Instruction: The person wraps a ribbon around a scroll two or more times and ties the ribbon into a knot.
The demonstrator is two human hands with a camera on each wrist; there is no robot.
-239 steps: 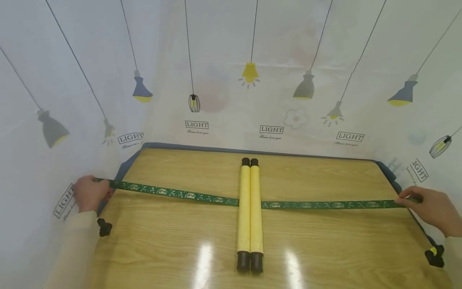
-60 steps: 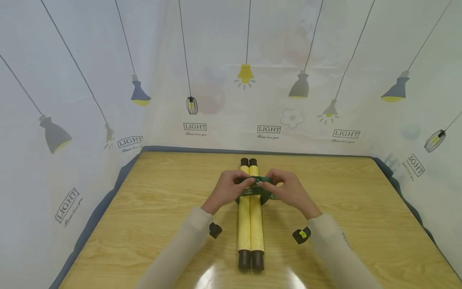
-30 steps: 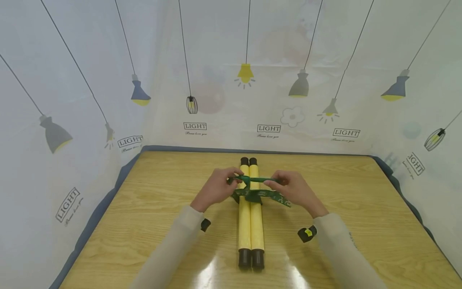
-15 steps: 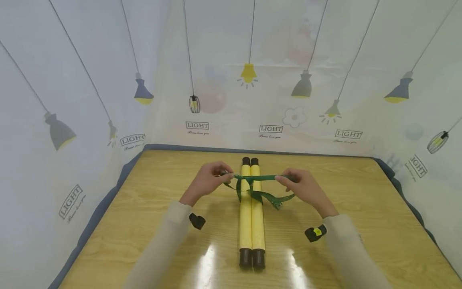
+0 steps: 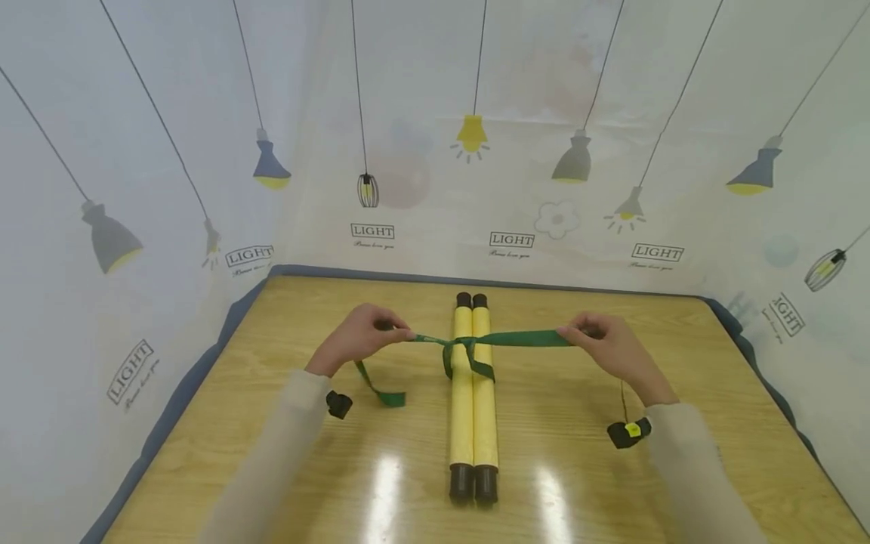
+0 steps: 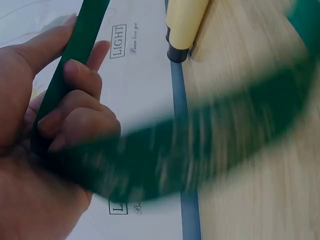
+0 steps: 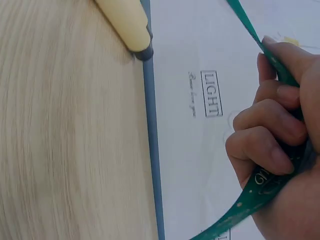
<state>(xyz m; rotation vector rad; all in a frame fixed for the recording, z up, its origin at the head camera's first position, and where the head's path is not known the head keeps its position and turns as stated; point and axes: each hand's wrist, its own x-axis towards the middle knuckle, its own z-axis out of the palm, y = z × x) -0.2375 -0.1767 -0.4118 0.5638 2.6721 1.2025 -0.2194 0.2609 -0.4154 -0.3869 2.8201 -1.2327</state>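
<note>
Two yellow tubes [image 5: 473, 423] with dark end caps lie side by side on the table. A green printed ribbon [image 5: 523, 338] wraps around both and crosses in a knot on top. Left of the tubes, my left hand [image 5: 360, 332] pinches one end of the ribbon, and a loose tail hangs below it. In the left wrist view the ribbon [image 6: 75, 65] runs through curled fingers, its tail blurred. My right hand [image 5: 612, 351] pinches the other end to the right. The right wrist view shows fingers curled round the ribbon [image 7: 235, 212]. Both stretches look taut.
The wood-grain table [image 5: 306, 468] has a blue-grey edge at the back and sides. Behind it stands a white wall covering [image 5: 435, 189] printed with hanging lamps. A small black wrist device [image 5: 338, 404] sits at each wrist.
Earlier the ribbon lay flat under the tubes, its ends held far apart. Over the last second, my hands have drawn apart sideways, pulling the crossed ribbon down onto the tubes.
</note>
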